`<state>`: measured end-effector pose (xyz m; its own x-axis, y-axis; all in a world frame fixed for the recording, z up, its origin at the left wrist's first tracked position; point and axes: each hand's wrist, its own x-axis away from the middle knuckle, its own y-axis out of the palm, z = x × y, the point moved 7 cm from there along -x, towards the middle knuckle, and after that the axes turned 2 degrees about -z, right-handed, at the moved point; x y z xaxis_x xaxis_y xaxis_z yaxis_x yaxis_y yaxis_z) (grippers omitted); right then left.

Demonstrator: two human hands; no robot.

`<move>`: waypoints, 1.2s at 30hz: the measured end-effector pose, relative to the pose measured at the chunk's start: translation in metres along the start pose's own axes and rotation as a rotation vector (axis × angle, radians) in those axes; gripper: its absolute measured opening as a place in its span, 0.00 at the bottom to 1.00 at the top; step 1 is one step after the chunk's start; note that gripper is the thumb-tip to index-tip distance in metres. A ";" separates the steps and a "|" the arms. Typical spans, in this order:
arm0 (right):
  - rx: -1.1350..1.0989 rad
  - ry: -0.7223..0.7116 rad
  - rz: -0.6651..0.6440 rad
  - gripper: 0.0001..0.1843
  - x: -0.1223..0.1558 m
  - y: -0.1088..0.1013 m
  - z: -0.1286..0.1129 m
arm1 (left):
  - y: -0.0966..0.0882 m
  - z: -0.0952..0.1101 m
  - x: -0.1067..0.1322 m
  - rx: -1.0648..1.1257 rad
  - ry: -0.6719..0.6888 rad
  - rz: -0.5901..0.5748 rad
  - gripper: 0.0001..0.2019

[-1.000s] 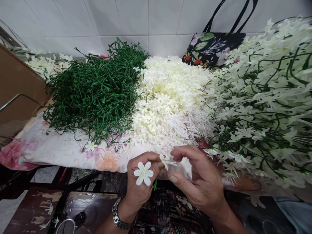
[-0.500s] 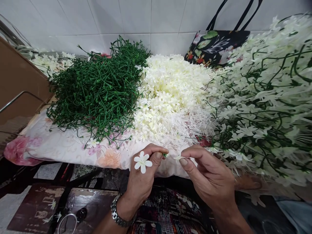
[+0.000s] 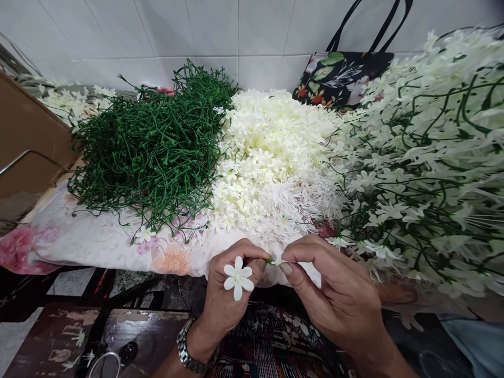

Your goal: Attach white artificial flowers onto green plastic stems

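Observation:
My left hand (image 3: 228,294) is closed on a thin green stem whose tip (image 3: 270,261) sticks out between thumb and forefinger. A finished white flower (image 3: 238,277) on that stem shows in front of the fingers. My right hand (image 3: 334,294) pinches a small white blossom (image 3: 280,260) and holds it against the stem tip. Both hands hover just before the near edge of a floral cloth (image 3: 90,241). On it lie a pile of green stems (image 3: 149,142) and a heap of loose white blossoms (image 3: 271,157).
A large mass of assembled white-flowered sprigs (image 3: 429,163) fills the right side. A black floral bag (image 3: 342,76) leans on the tiled wall. A brown cardboard sheet (image 3: 23,131) stands at left. Below are a dark worn surface (image 3: 79,341) and patterned fabric.
My right hand has moved left, closing the gap, so its blossom now meets the stem tip held by my left hand. The view has shifted slightly.

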<state>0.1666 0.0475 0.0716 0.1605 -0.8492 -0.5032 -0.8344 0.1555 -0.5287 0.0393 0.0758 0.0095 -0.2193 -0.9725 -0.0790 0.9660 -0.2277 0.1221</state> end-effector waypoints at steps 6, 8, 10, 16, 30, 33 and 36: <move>0.098 -0.040 -0.019 0.05 -0.001 0.003 -0.001 | -0.001 0.002 0.000 -0.117 -0.005 -0.002 0.06; 0.119 -0.047 -0.022 0.05 0.000 0.005 -0.001 | -0.001 0.004 -0.001 -0.147 0.013 -0.005 0.06; 0.117 -0.049 -0.027 0.05 0.000 0.006 0.001 | 0.000 0.006 -0.002 -0.168 0.025 -0.004 0.06; 0.054 -0.008 -0.021 0.06 0.001 0.011 0.011 | 0.002 0.006 -0.004 -0.132 0.002 0.018 0.07; 0.040 -0.006 0.056 0.06 0.004 0.020 0.017 | -0.001 0.001 -0.004 -0.095 -0.034 0.086 0.06; 0.025 0.009 0.068 0.06 0.005 0.021 0.018 | -0.001 0.001 -0.004 -0.111 -0.034 0.093 0.07; 0.013 0.013 0.072 0.06 0.005 0.023 0.019 | -0.002 0.001 -0.003 -0.116 -0.024 0.106 0.06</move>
<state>0.1585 0.0567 0.0441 0.0934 -0.8422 -0.5310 -0.8367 0.2226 -0.5003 0.0380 0.0787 0.0100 -0.1174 -0.9919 -0.0481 0.9929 -0.1182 0.0130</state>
